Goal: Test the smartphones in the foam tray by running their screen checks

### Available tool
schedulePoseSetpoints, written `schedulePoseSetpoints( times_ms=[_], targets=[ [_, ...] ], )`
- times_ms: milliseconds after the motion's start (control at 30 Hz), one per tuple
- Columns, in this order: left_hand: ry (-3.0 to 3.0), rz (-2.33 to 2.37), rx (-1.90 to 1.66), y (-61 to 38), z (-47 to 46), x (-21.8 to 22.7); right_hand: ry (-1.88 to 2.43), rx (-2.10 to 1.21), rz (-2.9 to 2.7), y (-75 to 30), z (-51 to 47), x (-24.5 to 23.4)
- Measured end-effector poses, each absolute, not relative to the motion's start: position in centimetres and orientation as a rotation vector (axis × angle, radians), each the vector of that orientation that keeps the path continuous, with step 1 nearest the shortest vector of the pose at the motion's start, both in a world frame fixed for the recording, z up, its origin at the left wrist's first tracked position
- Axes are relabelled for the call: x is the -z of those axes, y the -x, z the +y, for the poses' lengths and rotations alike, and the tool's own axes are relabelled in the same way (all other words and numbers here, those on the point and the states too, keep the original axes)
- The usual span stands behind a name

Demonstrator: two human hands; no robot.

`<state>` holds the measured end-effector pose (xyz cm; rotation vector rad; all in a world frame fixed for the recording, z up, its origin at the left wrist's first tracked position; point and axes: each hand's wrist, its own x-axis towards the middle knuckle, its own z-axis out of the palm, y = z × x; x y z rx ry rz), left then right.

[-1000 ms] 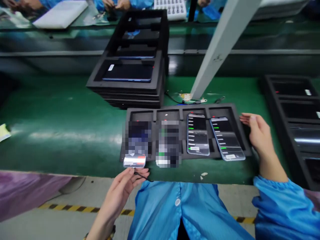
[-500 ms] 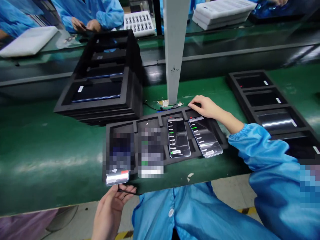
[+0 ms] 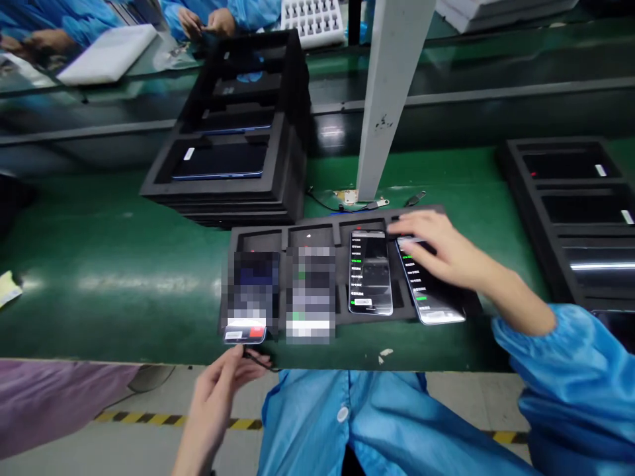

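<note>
A black foam tray (image 3: 278, 235) with several phones lies on the green belt in front of me. My right hand (image 3: 439, 248) lies over the top of the rightmost phone (image 3: 430, 301), fingers bent down onto it. That phone sits askew, its lower end sticking out over the tray's front edge. Beside it, a lit phone (image 3: 370, 272) rests in its slot. My left hand (image 3: 223, 387) is below the tray's left end, fingers pinched on a thin black cable (image 3: 258, 360) that runs to the bottom of the leftmost phone (image 3: 245, 330).
A stack of black trays (image 3: 233, 192) with dark phones stands behind on the left. A white post (image 3: 384, 99) rises behind the tray. Another long black tray (image 3: 570, 205) lies at the right. Other people's hands (image 3: 206, 21) work across a far table.
My right hand moved from the tray's far right corner down onto the rightmost phone. The left hand stayed at the cable under the leftmost phone. My view shifted.
</note>
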<state>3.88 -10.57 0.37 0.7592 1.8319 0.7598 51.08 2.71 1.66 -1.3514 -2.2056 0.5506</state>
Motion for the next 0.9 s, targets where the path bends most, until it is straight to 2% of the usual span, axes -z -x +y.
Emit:
schedulePoseSetpoints(
  times_ms=[67, 133, 200, 333, 467, 600, 767, 900],
  targets=[
    [-1.167, 2.143, -0.707, -3.1, -10.6, -1.9, 1.312, -0.656, -2.297, -49.9, -0.1, -2.4],
    [-1.69, 2.136, -0.804, -3.4, -9.6, -3.2, 1.324, -0.723, -2.319, -49.2, -2.6, -3.0],
    [-2.165, 1.683, -0.844, -4.9, -7.4, -3.7, 1.33, -0.797, -2.329, -49.2, -4.4, -3.5],
    [-2.634, 1.162, -0.51, -9.0, -2.3, -2.9, 1.398, -0.818, -2.214, -51.4, -6.1, -3.7],
    [-2.683, 0.946, -0.431, -9.6, -0.5, -3.1, 1.654, -0.647, -2.036, -54.0, -7.3, -2.6],
    [-2.593, 0.863, -0.546, -6.8, -0.9, -4.6, 1.519, -0.794, -2.054, -54.3, -8.4, -2.5],
    [-2.513, 1.2, -0.758, -3.7, -1.4, -4.8, 1.455, -0.791, -2.057, -50.3, -6.0, -3.1],
    [-2.285, 1.646, -0.788, -1.0, -3.1, -4.2, 1.414, -0.917, -2.238, -47.1, -4.1, -3.6]
  ],
)
